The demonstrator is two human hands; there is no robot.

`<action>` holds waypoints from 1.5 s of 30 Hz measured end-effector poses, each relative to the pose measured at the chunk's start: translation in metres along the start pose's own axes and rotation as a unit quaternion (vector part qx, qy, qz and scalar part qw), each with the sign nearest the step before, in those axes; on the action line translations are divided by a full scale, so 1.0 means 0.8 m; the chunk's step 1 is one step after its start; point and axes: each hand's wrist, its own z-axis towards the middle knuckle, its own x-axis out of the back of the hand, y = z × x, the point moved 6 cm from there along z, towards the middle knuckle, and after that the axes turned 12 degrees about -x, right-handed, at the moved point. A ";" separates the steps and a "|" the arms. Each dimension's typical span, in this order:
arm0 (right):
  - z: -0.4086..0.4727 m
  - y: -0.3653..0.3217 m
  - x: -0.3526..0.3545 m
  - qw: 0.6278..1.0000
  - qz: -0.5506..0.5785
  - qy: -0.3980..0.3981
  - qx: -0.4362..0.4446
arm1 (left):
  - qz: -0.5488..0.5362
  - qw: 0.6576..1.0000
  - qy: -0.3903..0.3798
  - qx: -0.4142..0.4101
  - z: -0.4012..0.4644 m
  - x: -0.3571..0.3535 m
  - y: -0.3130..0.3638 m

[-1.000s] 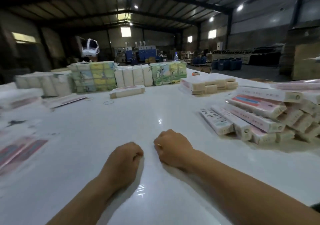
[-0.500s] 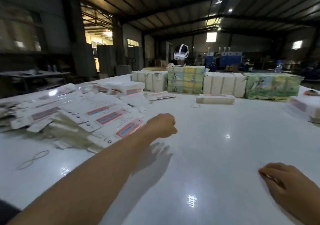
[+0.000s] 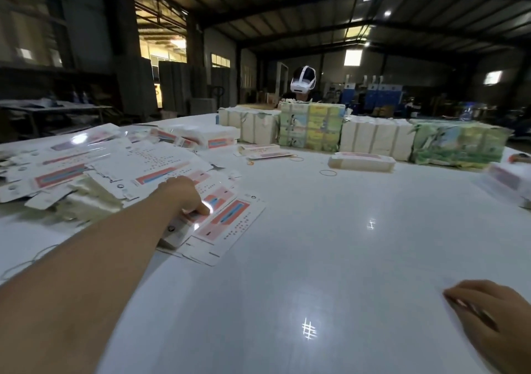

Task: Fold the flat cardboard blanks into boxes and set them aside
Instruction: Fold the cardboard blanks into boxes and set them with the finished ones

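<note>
A loose pile of flat white cardboard blanks [image 3: 94, 169] with pink and blue print covers the left of the white table [image 3: 330, 258]. The nearest blanks [image 3: 227, 224] lie fanned out at the pile's front edge. My left hand [image 3: 181, 192] reaches over them, and its thumb tip touches one flat blank [image 3: 189, 221]. Its other fingers are hidden behind the back of the hand. My right hand [image 3: 494, 316] rests on the table at the bottom right, fingers loosely curled, holding nothing.
Wrapped bundles [image 3: 313, 126] stand in a row along the far edge. In front of them lie a stack of blanks [image 3: 362, 162] and rubber bands [image 3: 328, 172]. Folded boxes [image 3: 508, 184] sit at the right edge. A person in a white headset [image 3: 303, 82] stands behind the bundles.
The view has swung left from the folded boxes to the pile of blanks. My left hand has gone forward and down onto a blank. My right hand stays low on the table.
</note>
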 end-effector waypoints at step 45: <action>-0.043 -0.047 0.057 0.597 0.728 -0.276 -0.192 | -0.130 0.754 0.262 -0.588 -0.303 -0.059 0.378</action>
